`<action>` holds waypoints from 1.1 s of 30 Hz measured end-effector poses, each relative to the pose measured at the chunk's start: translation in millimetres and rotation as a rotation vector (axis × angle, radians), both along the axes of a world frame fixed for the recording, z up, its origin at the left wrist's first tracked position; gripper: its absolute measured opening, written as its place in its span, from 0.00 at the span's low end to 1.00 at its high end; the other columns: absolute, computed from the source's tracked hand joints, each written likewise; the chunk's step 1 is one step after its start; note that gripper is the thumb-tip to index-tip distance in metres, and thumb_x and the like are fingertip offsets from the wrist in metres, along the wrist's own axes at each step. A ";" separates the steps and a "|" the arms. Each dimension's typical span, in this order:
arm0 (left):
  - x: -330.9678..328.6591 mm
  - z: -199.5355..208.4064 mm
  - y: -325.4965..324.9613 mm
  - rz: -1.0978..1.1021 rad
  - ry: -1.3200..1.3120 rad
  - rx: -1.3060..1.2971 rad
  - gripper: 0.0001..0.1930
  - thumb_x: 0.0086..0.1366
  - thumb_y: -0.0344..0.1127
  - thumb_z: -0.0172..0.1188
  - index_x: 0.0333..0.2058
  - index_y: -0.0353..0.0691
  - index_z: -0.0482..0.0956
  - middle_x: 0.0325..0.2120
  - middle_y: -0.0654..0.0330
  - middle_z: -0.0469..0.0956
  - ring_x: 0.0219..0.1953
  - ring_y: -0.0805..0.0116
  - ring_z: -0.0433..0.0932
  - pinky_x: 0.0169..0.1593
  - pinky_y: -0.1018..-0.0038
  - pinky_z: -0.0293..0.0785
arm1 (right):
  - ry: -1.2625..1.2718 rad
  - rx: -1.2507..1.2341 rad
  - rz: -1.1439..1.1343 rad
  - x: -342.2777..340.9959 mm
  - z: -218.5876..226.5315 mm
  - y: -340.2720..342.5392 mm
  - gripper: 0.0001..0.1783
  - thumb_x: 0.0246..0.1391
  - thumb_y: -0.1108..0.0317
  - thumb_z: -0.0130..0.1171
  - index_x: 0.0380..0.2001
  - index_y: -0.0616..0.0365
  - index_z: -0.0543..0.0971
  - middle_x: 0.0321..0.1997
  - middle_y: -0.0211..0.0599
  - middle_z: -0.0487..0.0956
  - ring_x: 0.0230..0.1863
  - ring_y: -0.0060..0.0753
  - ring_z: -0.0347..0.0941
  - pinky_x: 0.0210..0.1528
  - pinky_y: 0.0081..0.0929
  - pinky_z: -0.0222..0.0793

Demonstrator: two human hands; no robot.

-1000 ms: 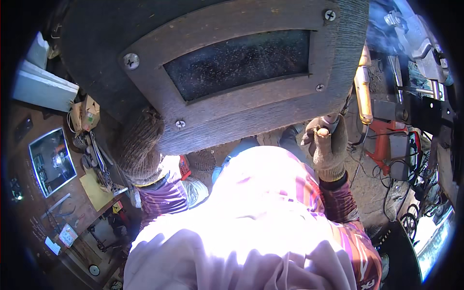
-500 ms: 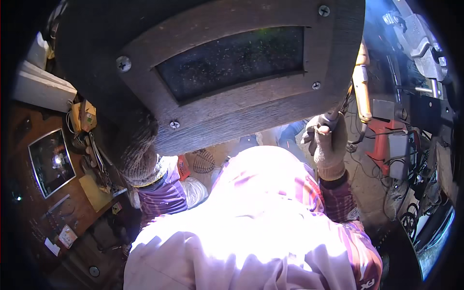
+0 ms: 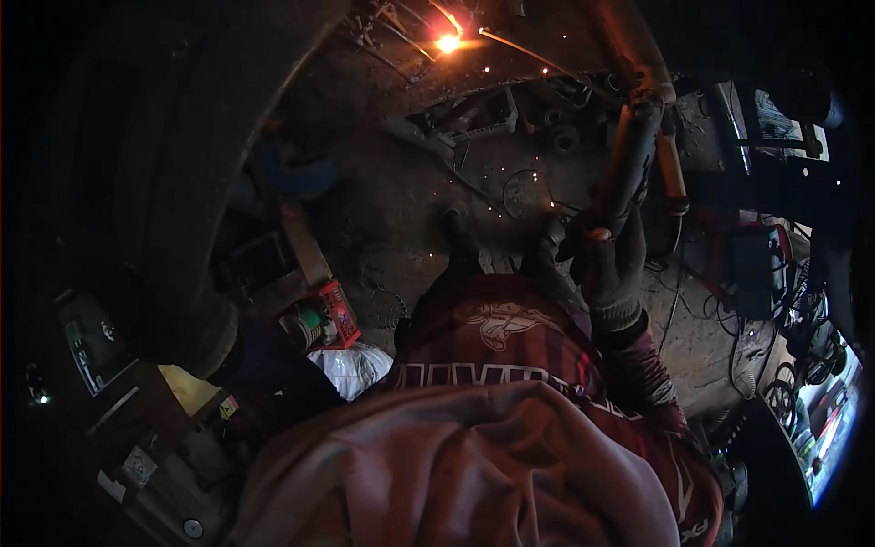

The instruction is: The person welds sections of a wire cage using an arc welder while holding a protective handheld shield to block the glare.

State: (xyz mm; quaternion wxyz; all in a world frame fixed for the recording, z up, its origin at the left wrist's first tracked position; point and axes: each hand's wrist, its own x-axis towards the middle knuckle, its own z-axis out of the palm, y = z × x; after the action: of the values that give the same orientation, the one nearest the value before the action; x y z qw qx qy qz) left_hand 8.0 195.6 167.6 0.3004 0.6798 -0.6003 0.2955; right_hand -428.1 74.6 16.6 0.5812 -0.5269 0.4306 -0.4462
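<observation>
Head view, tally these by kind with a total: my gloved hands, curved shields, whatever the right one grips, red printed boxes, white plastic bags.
Gloved hands: 2 (left hand, right hand)
Dark curved shield: 1
Grey cylindrical handle, gripped: 1
Red printed box: 1
White plastic bag: 1
Total: 6

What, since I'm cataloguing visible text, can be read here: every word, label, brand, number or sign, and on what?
Printed wording isn't copied here, only where it stands.
Maroon shirt, front: large pale letters, partly covered by the pinkish cloth.
Right sleeve: pale letters near the lower edge.
Red box: pale print, too small to read.
Yellow label: dark mark, too small.
Pale card: too blurred.
</observation>
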 end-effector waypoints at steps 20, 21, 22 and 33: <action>5.8 -11.3 -8.8 0.039 -0.077 0.011 0.20 0.67 0.33 0.57 0.55 0.30 0.73 0.53 0.48 0.76 0.54 0.57 0.78 0.59 0.64 0.76 | 0.081 0.051 -0.013 5.5 0.5 -4.4 0.31 0.62 0.46 0.60 0.50 0.65 0.71 0.31 0.33 0.78 0.29 0.23 0.74 0.33 0.25 0.71; 4.5 -10.1 -8.9 0.040 -0.059 0.008 0.20 0.67 0.33 0.57 0.55 0.30 0.73 0.53 0.48 0.76 0.54 0.57 0.78 0.59 0.64 0.76 | 0.096 0.042 -0.016 5.9 1.3 -5.3 0.31 0.62 0.46 0.60 0.51 0.65 0.71 0.31 0.34 0.79 0.29 0.23 0.74 0.33 0.25 0.71; 2.4 -8.8 -8.8 0.037 -0.039 0.011 0.20 0.67 0.34 0.57 0.55 0.30 0.73 0.53 0.48 0.76 0.54 0.57 0.78 0.59 0.64 0.76 | 0.111 0.034 -0.019 6.1 1.9 -6.1 0.31 0.62 0.46 0.60 0.51 0.65 0.71 0.31 0.34 0.79 0.29 0.23 0.74 0.33 0.25 0.71; -43.1 -25.1 -16.6 -0.429 0.987 -0.034 0.21 0.68 0.35 0.57 0.56 0.31 0.72 0.53 0.48 0.76 0.54 0.57 0.78 0.58 0.63 0.76 | 0.090 0.058 0.005 9.5 4.1 -8.9 0.29 0.62 0.47 0.60 0.49 0.65 0.71 0.29 0.33 0.79 0.29 0.25 0.75 0.33 0.25 0.72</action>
State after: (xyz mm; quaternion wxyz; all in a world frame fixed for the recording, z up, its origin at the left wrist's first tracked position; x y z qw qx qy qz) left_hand -35.1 179.0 142.5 0.6116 0.5949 -0.5082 -0.1174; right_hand -418.6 65.7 20.7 0.5775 -0.5305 0.4677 -0.4077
